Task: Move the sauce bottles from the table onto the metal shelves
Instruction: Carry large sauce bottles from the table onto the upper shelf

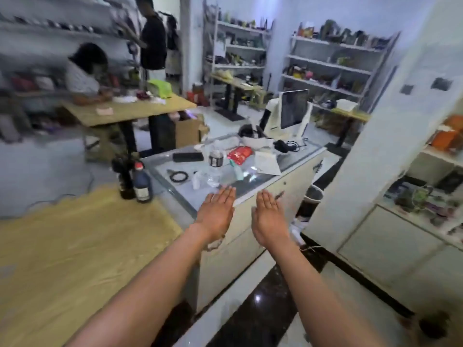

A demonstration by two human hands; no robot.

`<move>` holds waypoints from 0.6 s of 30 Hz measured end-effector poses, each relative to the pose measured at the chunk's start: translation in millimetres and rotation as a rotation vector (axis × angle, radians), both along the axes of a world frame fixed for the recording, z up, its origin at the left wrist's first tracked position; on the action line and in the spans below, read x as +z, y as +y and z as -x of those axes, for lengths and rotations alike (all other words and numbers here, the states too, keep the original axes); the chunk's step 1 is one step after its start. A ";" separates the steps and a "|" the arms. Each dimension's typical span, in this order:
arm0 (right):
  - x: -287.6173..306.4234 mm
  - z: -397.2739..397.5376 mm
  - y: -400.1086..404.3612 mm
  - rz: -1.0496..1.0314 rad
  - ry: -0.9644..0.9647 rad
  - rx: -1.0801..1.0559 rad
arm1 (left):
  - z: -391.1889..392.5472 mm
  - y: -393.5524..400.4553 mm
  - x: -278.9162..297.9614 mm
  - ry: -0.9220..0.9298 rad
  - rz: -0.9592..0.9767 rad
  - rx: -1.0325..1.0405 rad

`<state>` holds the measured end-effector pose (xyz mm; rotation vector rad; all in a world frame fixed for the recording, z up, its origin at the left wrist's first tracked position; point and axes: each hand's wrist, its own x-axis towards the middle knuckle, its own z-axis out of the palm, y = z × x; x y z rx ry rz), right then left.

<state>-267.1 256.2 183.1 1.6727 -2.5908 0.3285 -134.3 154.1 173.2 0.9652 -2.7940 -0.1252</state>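
Sauce bottles [136, 180], two, upright and touching at the far edge of the wooden table [75, 246]. Left hand [216, 214] and right hand [269, 217] extended flat, fingers straight, holding nothing, above the white counter [250, 236].

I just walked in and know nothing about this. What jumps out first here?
Two bare forearms stretch forward in the middle, the left hand and right hand flat, open and empty over the edge of a cluttered glass-topped counter. To their left, two dark sauce bottles stand at the far corner of a wooden table.
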 end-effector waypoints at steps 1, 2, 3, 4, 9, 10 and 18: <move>-10.0 -30.7 -27.5 -0.006 -0.016 0.048 | -34.1 -20.8 -6.9 0.009 -0.008 0.058; -21.5 -57.7 -48.9 -0.005 -0.025 0.096 | -63.0 -36.9 -13.9 0.017 -0.023 0.111; -34.8 -90.2 -74.1 0.003 -0.053 0.160 | -98.4 -54.3 -22.2 0.018 -0.036 0.174; -48.0 -120.0 -94.4 0.001 -0.089 0.204 | -130.8 -67.2 -28.7 0.008 -0.051 0.229; -90.3 -235.6 -160.5 -0.094 -0.295 0.254 | -263.4 -110.1 -54.3 0.002 -0.110 0.467; -95.9 -248.9 -170.8 -0.103 -0.305 0.269 | -281.2 -116.6 -58.4 0.005 -0.126 0.501; -105.7 -271.9 -243.5 -0.087 -0.288 0.294 | -316.3 -164.5 -87.2 0.084 -0.241 0.592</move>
